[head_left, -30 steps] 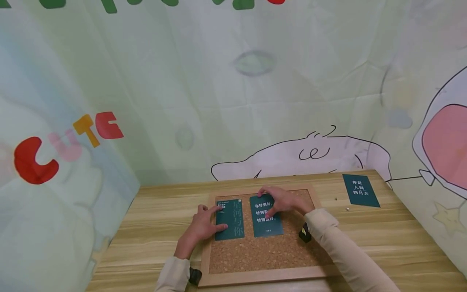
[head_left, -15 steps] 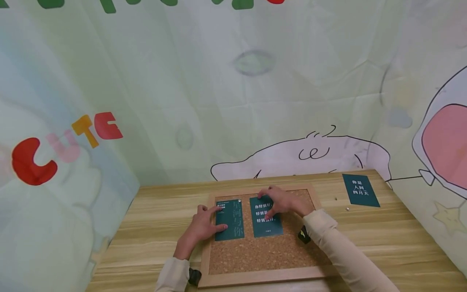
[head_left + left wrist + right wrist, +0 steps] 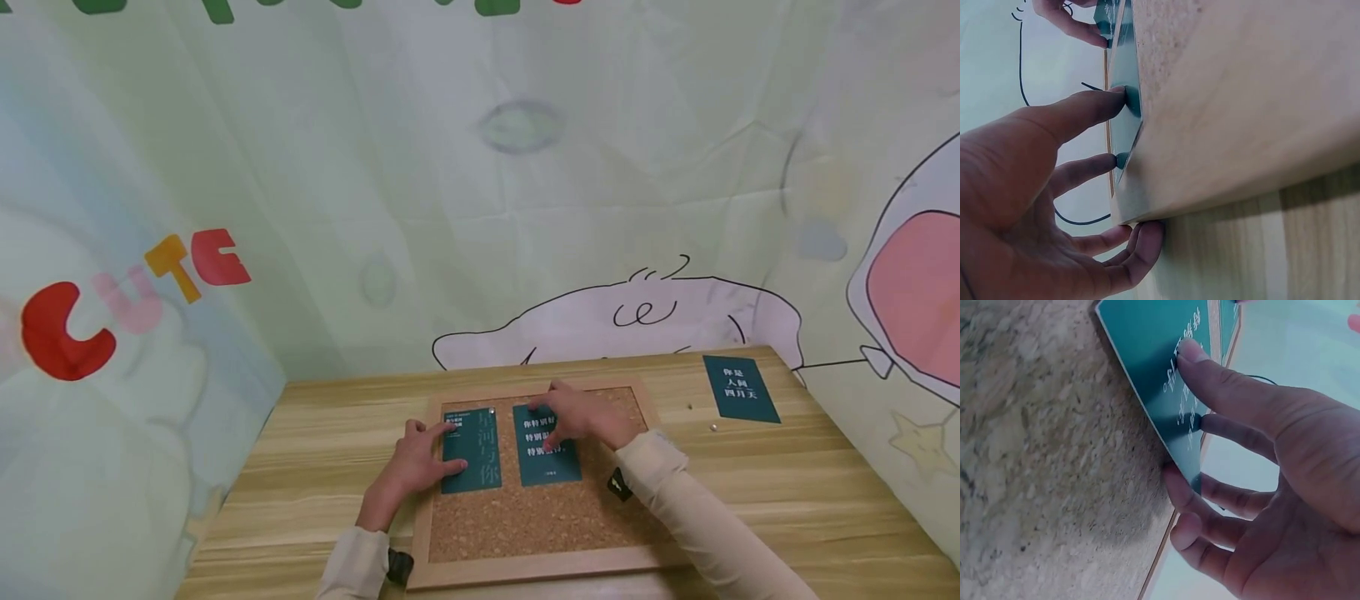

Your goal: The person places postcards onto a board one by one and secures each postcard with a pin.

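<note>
Nearest are two sleeves with a black device at each wrist, then the board (image 3: 555, 525), cork in a wooden frame, on the wood-grain surface (image 3: 300, 467).

The left hand (image 3: 416, 462) is spread, thumb and index finger well apart, both tips on the left card (image 3: 480, 458), at the left of the cork. The left wrist view adds what the head view hides: its lower fingers bend against the frame's outer edge.

The right hand (image 3: 581, 414) is also spread, thumb and index finger on the right card (image 3: 547, 467), just beside the first. In the right wrist view another fingertip meets the card's edge; whether the card lies fully flat, I cannot tell.

A small pin (image 3: 492, 411) sits at the left card's top right corner. Beyond the board, at right, another pin (image 3: 713, 427) lies near a third card (image 3: 741, 389). Behind hangs a printed cloth (image 3: 420, 183).
</note>
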The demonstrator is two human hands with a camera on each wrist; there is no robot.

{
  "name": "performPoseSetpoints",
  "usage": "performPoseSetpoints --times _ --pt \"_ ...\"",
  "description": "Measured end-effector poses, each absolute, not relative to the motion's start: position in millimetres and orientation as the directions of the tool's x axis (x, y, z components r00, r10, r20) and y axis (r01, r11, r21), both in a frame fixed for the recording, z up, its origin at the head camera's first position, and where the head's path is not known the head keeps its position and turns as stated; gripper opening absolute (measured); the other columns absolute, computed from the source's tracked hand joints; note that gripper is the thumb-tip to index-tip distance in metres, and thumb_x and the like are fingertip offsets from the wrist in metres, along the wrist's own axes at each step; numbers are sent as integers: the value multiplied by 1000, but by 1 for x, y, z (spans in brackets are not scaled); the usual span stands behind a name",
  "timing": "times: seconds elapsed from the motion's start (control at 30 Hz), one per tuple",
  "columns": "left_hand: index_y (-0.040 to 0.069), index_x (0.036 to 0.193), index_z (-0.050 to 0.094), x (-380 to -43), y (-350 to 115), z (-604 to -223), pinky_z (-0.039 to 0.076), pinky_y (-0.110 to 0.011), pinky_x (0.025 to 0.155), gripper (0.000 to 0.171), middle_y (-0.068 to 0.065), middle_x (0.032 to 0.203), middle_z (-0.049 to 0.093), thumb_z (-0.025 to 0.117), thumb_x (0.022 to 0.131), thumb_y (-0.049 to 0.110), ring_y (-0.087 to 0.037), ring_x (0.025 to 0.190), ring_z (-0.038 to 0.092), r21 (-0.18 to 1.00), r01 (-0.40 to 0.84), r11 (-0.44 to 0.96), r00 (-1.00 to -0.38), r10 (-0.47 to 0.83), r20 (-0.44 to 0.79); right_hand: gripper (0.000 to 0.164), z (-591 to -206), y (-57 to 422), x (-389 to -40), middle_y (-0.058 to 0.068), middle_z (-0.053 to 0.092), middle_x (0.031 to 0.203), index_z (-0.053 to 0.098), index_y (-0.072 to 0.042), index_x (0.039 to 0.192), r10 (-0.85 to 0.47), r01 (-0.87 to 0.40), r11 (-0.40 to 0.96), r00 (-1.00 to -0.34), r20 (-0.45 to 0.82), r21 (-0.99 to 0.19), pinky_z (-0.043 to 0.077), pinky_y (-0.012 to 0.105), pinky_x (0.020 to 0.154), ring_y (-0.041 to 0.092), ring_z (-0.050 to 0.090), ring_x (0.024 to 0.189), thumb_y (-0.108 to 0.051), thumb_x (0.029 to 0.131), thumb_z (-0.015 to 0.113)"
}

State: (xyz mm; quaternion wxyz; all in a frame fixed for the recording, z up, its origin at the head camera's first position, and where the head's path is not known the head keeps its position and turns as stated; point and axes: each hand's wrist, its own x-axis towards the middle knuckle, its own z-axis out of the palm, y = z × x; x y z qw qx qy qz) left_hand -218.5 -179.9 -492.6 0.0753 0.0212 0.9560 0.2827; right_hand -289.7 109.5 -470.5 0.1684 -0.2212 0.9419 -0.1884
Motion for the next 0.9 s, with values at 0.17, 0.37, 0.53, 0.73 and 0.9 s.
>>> performPoseSetpoints --times 0.17,0.37,0.53,0.73,0.9 --pt "14 147 58 -220 -178 -491 49 -59 91 70 -25 133 39 85 87 39 -41 114 46 531 -5 847 -985 88 -148 72 -468 109 -285 4 52 129 62 -26 145 -448 -334 854 -861 -239 -398 53 46 88 23 54 102 -29 80 92" --pt "16 148 56 -222 -179 -487 48 -61 92 70 -25 134 39 83 89 41 -42 116 44 508 -10 861 -978 97 -184 72 -467 108 -281 6 53 135 63 -29 145 -438 -349 870 -871 -221 -349 52 50 91 28 49 111 -33 79 92" --pt "14 146 59 -228 -179 -480 47 -61 93 66 -24 132 41 81 90 43 -41 116 43 468 13 883 -971 122 -204 71 -470 112 -281 7 52 139 62 -29 146 -452 -366 861 -869 -202 -354 50 51 94 29 47 116 -34 81 91" --pt "11 145 61 -236 -173 -471 45 -60 94 62 -27 142 42 78 93 41 -43 118 41 407 85 909 -977 157 -146 71 -473 115 -283 7 51 141 62 -31 146 -464 -380 852 -866 -187 -359 50 52 96 30 48 118 -36 82 90" --pt "13 144 61 -240 -161 -467 41 -64 99 59 -27 146 42 78 93 39 -45 123 40 410 168 896 -975 213 -67 70 -476 118 -284 8 51 142 62 -30 146 -476 -391 841 -863 -169 -374 50 53 96 30 48 116 -37 81 90"
